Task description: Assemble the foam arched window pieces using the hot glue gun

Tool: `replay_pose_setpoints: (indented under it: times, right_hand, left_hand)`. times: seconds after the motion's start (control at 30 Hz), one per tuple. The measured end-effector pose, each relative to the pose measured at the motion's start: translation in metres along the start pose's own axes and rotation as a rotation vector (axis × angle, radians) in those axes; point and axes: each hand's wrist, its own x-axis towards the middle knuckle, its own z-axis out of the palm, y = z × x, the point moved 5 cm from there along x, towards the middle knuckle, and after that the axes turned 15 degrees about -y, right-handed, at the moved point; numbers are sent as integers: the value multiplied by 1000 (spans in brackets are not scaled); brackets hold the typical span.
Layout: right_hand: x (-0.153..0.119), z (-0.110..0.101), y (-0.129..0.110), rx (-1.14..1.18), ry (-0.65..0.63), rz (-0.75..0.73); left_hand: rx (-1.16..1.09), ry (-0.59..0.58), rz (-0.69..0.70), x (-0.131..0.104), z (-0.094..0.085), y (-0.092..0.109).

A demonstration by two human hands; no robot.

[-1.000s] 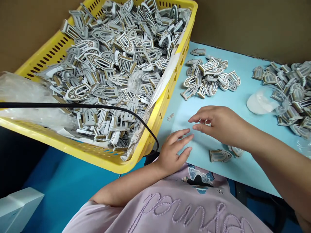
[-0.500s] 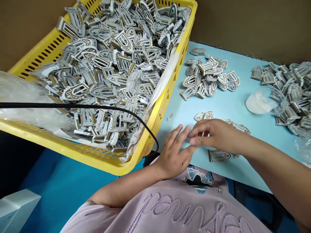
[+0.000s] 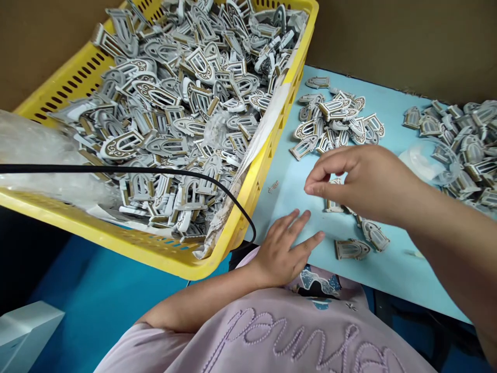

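Note:
My left hand lies at the near edge of the pale blue table, fingers spread, holding nothing. Above the table, my right hand has thumb and forefinger pinched together; whatever may be between the fingertips is too small to make out. Partly hidden under the right hand are white arched pieces with brown trim. One such piece lies flat to the right of my left hand, with another arched piece beside it. Tiny bits lie near the basket's side.
A yellow basket full of arched pieces fills the left, crossed by a black cable. At the back of the table is a pile of pieces; a larger heap and a clear round container are at the right.
My right hand has risen away from my left hand, toward the back of the table. The fingers of my left hand are spread a little wider.

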Motion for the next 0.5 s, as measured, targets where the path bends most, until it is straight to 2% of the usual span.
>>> replay_pose_setpoints:
  times: [0.13,0.23,0.33,0.5]
  right_hand:
    - [18,-25,-7,-260,52,-35]
    - [32,-28,-6,-351,-20,-113]
    - [43,-17,-9,-471,-95,-151]
    - [54,18,-26,-752,-183,-153]
  left_hand:
    - [-59,-130,119,-2,14,8]
    - [-75,-165,120,-2,18,9]
    - [-93,-174,102,-2,19,7]
    - [-96,-162,92,-2,21,5]
